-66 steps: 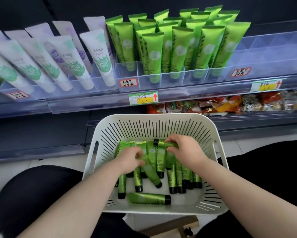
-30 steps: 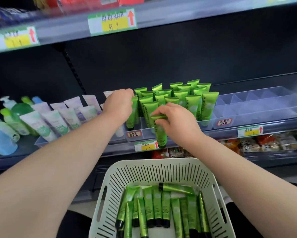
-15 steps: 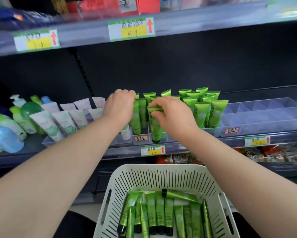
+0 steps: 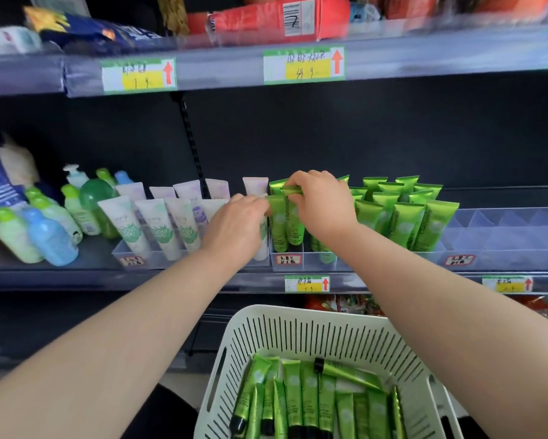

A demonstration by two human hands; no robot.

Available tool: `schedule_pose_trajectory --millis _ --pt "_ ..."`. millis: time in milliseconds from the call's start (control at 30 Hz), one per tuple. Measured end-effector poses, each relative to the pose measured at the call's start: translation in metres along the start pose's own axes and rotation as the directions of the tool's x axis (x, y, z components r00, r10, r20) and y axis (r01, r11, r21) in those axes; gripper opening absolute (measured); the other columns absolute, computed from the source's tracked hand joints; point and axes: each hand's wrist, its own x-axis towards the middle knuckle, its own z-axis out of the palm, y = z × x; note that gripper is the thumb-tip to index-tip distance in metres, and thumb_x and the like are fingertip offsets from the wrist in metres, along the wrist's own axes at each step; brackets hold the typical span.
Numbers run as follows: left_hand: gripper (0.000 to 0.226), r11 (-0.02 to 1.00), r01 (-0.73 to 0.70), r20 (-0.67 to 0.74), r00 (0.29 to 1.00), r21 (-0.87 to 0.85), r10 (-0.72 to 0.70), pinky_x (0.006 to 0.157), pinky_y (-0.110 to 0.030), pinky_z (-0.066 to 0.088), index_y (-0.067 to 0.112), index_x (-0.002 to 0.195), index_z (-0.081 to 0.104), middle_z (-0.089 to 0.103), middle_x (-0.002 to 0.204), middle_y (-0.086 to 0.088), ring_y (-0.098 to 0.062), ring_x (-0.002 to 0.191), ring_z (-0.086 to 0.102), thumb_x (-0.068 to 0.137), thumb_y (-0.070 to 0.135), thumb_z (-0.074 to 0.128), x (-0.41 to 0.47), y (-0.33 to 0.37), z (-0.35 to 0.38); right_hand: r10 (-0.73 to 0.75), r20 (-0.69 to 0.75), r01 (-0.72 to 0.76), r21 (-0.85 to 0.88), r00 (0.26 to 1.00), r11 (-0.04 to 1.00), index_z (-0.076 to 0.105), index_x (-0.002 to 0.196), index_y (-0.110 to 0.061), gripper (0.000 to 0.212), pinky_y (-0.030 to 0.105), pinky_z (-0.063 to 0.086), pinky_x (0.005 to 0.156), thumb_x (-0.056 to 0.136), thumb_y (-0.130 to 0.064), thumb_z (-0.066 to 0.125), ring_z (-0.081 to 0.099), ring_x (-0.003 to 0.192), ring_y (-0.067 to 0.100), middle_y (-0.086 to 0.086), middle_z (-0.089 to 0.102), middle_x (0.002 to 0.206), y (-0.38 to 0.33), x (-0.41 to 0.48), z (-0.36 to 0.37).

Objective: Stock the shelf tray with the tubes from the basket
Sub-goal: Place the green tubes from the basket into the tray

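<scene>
A: Where are the hands?

B: Both are up at the clear shelf tray, at about 12 o'clock from the white slotted basket. The right hand pinches the crimped top of a green Chamomile tube between thumb and fingertips; the tube stands cap down in a front compartment of the tray.

A: And the left?

B: The left hand sits just at 9 o'clock of that tube, its fingers curled against the top edge of the neighbouring green tube. Whether it truly grips that tube or only steadies it, I cannot tell; the fingertips are hidden behind the knuckles.

A: What else is in the tray?

B: At 3 o'clock of the right hand stands a packed block of green tubes, and further to 3 o'clock the compartments hold nothing. At 9 o'clock of the left hand are white tubes with green prints, then small pump bottles on the bare shelf.

A: And the basket?

B: At 6 o'clock, near the person's lap, it holds a row of green tubes lying flat, caps mostly toward the viewer, with one tube lying crosswise on top.
</scene>
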Motion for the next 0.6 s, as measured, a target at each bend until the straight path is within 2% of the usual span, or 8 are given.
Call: schedule_pose_trajectory --millis 167,367,500,600 --pt "0.039 1.000 -0.003 0.002 1.000 -0.016 0.003 0.076 -0.031 0.039 0.022 0.115 0.061 0.062 0.116 0.003 -0.018 0.108 0.048 0.090 -0.004 0.047 0.000 -0.004 0.004 0.004 0.030 -0.001 -0.100 1.000 0.995 0.059 0.119 -0.026 0.025 0.036 0.028 0.076 0.095 -0.023 0.052 0.046 0.106 0.023 -0.003 0.066 0.106 0.004 0.003 0.014" --pt "0.038 0.999 -0.004 0.004 1.000 -0.053 0.005 0.081 -0.033 0.044 0.020 0.114 0.063 0.062 0.116 0.002 -0.018 0.111 0.049 0.088 -0.005 0.050 0.001 -0.002 0.010 0.011 0.102 0.001 -0.116 0.995 0.993 0.059 0.122 -0.030 0.029 0.037 0.029 0.079 0.095 -0.020 0.051 0.043 0.110 0.024 -0.003 0.068 0.105 0.008 0.001 0.025" --pt "0.038 0.998 -0.011 0.034 0.999 -0.061 0.013 0.083 -0.032 0.043 0.020 0.117 0.062 0.062 0.118 0.001 -0.018 0.114 0.048 0.090 -0.004 0.050 -0.002 -0.002 0.014 -0.008 0.086 0.019 -0.122 0.996 0.992 0.057 0.126 -0.031 0.037 0.037 0.030 0.080 0.093 -0.015 0.054 0.042 0.111 0.023 -0.004 0.068 0.106 0.013 0.000 0.024" --pt "0.039 0.999 -0.010 0.049 0.999 -0.049 0.012 0.082 -0.031 0.042 0.020 0.119 0.061 0.061 0.119 0.001 -0.018 0.115 0.048 0.091 -0.003 0.049 -0.004 0.000 0.014 -0.048 0.000 0.048 -0.108 0.999 0.993 0.058 0.126 -0.029 0.037 0.038 0.032 0.081 0.092 -0.015 0.056 0.045 0.112 0.024 -0.004 0.067 0.109 0.016 -0.007 0.020"
